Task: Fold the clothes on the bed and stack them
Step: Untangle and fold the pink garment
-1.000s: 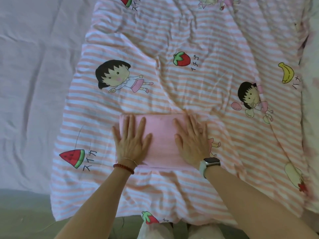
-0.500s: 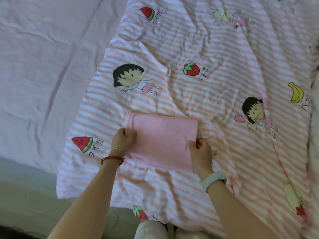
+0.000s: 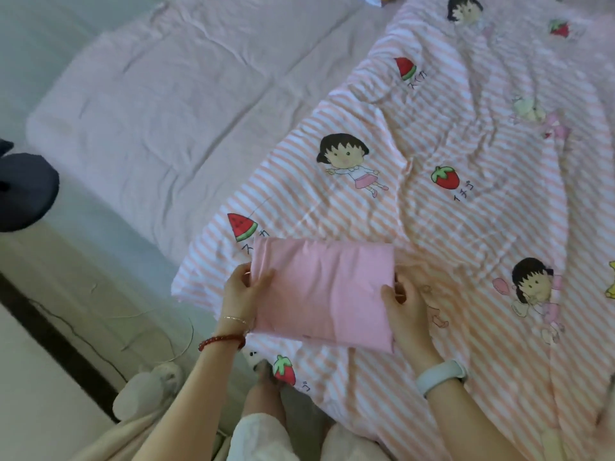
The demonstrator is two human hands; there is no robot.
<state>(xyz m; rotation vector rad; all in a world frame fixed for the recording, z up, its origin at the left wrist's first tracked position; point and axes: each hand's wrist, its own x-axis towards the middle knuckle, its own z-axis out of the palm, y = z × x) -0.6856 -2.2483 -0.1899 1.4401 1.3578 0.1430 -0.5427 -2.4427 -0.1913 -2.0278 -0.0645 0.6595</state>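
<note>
You've got the folded pink garment (image 3: 324, 291) low in the centre of the frame, lying on or just lifted off the striped cartoon-print quilt (image 3: 449, 227), hard to say which. Your left hand (image 3: 240, 294) pinches its left edge, thumb curled over the top and fingers tucked beneath; your right hand (image 3: 404, 306) grips the right edge the same way, fingers wrapped under the fold. This is light, soft cloth, floppy in the middle, so it will likely sag and spill its layers if you carry it by the corners; better to keep both hands under the side edges, palms supporting the bundle. The quilt is rumpled and gives underfoot, no firm base for a stack. To the upper left, the plain pink sheet (image 3: 159, 128) looks flatter. A dark rounded object (image 3: 26, 191) sits at the left edge, beyond the mattress.
</note>
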